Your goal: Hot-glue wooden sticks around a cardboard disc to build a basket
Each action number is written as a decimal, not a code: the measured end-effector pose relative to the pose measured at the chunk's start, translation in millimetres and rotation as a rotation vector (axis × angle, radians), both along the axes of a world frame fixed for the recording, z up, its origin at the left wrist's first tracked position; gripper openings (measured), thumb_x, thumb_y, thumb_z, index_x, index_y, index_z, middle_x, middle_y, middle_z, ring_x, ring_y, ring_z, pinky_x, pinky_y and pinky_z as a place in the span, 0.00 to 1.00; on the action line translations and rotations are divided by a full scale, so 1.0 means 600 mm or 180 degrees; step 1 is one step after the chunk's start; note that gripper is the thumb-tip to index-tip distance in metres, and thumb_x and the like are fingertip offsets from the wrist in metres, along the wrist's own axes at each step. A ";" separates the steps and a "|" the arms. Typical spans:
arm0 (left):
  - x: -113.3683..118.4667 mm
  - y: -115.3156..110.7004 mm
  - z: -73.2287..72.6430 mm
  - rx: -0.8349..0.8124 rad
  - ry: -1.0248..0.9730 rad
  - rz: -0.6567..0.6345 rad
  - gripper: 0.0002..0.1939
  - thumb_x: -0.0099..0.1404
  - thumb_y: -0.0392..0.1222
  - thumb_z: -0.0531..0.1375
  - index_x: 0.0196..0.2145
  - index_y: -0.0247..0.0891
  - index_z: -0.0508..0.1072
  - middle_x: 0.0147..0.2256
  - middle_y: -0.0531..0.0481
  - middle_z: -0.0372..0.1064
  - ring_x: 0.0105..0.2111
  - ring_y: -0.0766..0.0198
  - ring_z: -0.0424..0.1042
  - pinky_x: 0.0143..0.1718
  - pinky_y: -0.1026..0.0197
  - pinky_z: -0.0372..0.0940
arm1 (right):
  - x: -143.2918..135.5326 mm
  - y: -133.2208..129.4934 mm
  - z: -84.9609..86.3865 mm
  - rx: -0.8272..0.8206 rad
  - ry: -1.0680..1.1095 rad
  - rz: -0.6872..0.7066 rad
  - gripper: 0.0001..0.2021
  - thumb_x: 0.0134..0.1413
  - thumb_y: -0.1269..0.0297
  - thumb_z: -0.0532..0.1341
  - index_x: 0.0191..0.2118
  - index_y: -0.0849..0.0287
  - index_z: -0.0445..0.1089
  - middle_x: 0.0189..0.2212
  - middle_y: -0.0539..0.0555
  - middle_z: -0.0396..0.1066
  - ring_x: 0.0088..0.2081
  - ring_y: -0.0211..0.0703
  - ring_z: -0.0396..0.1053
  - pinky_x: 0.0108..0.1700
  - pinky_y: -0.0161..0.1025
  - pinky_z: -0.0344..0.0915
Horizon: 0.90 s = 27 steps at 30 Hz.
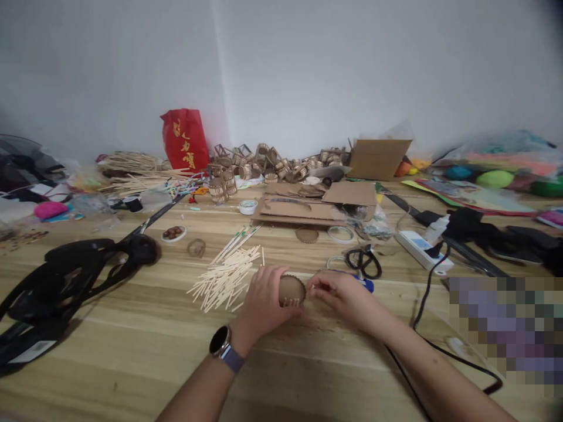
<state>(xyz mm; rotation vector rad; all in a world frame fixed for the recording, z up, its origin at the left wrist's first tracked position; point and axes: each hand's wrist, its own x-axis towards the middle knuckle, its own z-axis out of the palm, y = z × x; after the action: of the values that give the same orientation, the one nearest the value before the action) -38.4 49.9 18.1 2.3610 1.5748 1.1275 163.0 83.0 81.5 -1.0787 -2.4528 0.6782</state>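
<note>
My left hand (268, 299), with a watch at its wrist, is closed around the left side of a round brown cardboard piece (291, 289). A ridged strip runs round its edge, and several short pale pegs stand along the near side. Just right of the rim, my right hand (336, 293) has thumb and fingertips pinched together; whatever lies between them is too small to name. A pile of short wooden sticks (226, 278) lies left of my left hand. Behind my right hand are black-handled scissors (369, 262) and a partly hidden blue object (366, 285).
Flat cardboard sheets (299, 211) lie beyond my hands, with many small stick baskets (281, 167) against the wall. A red bag (185, 140) stands at the back. Black straps (79, 269) lie at left; a white power strip (424, 252) with a black cable sits at right.
</note>
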 end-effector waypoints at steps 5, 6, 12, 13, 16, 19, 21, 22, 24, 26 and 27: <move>-0.008 0.016 -0.023 -0.0411 0.0431 -0.0086 0.54 0.44 0.59 0.70 0.61 0.38 0.51 0.58 0.36 0.59 0.57 0.43 0.60 0.57 0.40 0.56 | -0.012 0.005 -0.024 -0.0007 -0.0316 0.0112 0.09 0.50 0.76 0.58 0.31 0.59 0.74 0.30 0.54 0.75 0.34 0.42 0.70 0.36 0.34 0.62; -0.007 0.017 -0.027 -0.0471 0.0457 -0.0103 0.55 0.44 0.59 0.71 0.62 0.38 0.50 0.59 0.36 0.58 0.58 0.44 0.59 0.58 0.41 0.55 | -0.013 0.006 -0.028 0.0027 -0.0324 0.0133 0.09 0.49 0.77 0.58 0.31 0.59 0.75 0.30 0.53 0.74 0.34 0.42 0.70 0.36 0.33 0.61; -0.005 0.018 -0.033 -0.0672 0.0421 -0.0152 0.55 0.44 0.56 0.72 0.63 0.38 0.50 0.59 0.35 0.59 0.58 0.44 0.59 0.58 0.41 0.55 | -0.015 0.012 -0.044 0.0171 -0.0281 0.0144 0.09 0.48 0.78 0.59 0.30 0.59 0.76 0.29 0.54 0.74 0.34 0.42 0.70 0.36 0.34 0.61; -0.005 0.019 -0.033 -0.0701 0.0398 -0.0158 0.54 0.45 0.55 0.72 0.62 0.38 0.51 0.59 0.35 0.59 0.58 0.44 0.60 0.57 0.41 0.56 | -0.015 0.012 -0.047 0.0196 -0.0267 0.0143 0.09 0.48 0.77 0.60 0.29 0.58 0.76 0.29 0.53 0.74 0.34 0.42 0.70 0.36 0.34 0.62; -0.006 0.022 -0.033 -0.0758 0.0352 -0.0173 0.52 0.45 0.54 0.72 0.62 0.39 0.53 0.58 0.36 0.61 0.57 0.44 0.61 0.56 0.41 0.56 | -0.018 0.014 -0.056 0.0281 -0.0219 0.0205 0.09 0.49 0.76 0.59 0.29 0.57 0.75 0.28 0.53 0.74 0.33 0.42 0.69 0.37 0.35 0.62; -0.007 0.025 -0.034 -0.0774 0.0337 -0.0166 0.52 0.44 0.54 0.73 0.61 0.39 0.54 0.57 0.37 0.62 0.55 0.44 0.63 0.55 0.41 0.58 | -0.021 0.014 -0.064 0.0356 -0.0236 0.0269 0.08 0.50 0.74 0.59 0.29 0.57 0.75 0.28 0.52 0.74 0.33 0.42 0.69 0.37 0.35 0.62; -0.007 0.025 -0.035 -0.0773 0.0309 -0.0158 0.52 0.42 0.53 0.73 0.60 0.38 0.55 0.55 0.37 0.64 0.54 0.45 0.64 0.54 0.43 0.59 | -0.021 0.015 -0.066 0.0385 -0.0262 0.0263 0.07 0.51 0.74 0.60 0.27 0.57 0.74 0.27 0.52 0.74 0.32 0.41 0.68 0.36 0.35 0.61; -0.007 0.025 -0.035 -0.0772 0.0283 -0.0163 0.52 0.42 0.53 0.74 0.60 0.38 0.56 0.55 0.37 0.64 0.54 0.45 0.64 0.54 0.43 0.59 | -0.021 0.015 -0.067 0.0394 -0.0270 0.0264 0.07 0.51 0.73 0.60 0.27 0.57 0.74 0.27 0.52 0.74 0.32 0.41 0.68 0.36 0.35 0.61; -0.006 0.024 -0.036 -0.0771 0.0230 -0.0177 0.51 0.43 0.52 0.73 0.60 0.38 0.56 0.55 0.37 0.64 0.54 0.46 0.64 0.55 0.44 0.59 | -0.021 0.016 -0.068 0.0414 -0.0281 0.0265 0.07 0.52 0.72 0.60 0.27 0.57 0.73 0.27 0.52 0.73 0.32 0.41 0.68 0.36 0.34 0.60; -0.006 0.023 -0.036 -0.0780 0.0188 -0.0194 0.50 0.44 0.52 0.73 0.60 0.38 0.56 0.55 0.38 0.64 0.54 0.46 0.63 0.55 0.43 0.59 | -0.020 0.017 -0.070 0.0432 -0.0285 0.0264 0.06 0.53 0.71 0.60 0.28 0.57 0.74 0.28 0.51 0.73 0.32 0.40 0.68 0.36 0.34 0.60; -0.006 0.023 -0.037 -0.0787 0.0171 -0.0203 0.50 0.44 0.51 0.73 0.60 0.39 0.56 0.55 0.38 0.64 0.54 0.46 0.63 0.55 0.43 0.59 | -0.019 0.017 -0.072 0.0442 -0.0283 0.0264 0.06 0.53 0.71 0.60 0.28 0.57 0.74 0.28 0.52 0.74 0.32 0.40 0.68 0.36 0.34 0.60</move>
<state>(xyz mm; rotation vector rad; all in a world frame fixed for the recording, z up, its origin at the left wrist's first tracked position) -41.8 63.8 -4.0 2.2772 1.5424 0.8111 151.3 93.3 38.6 -0.9782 -2.5898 0.4852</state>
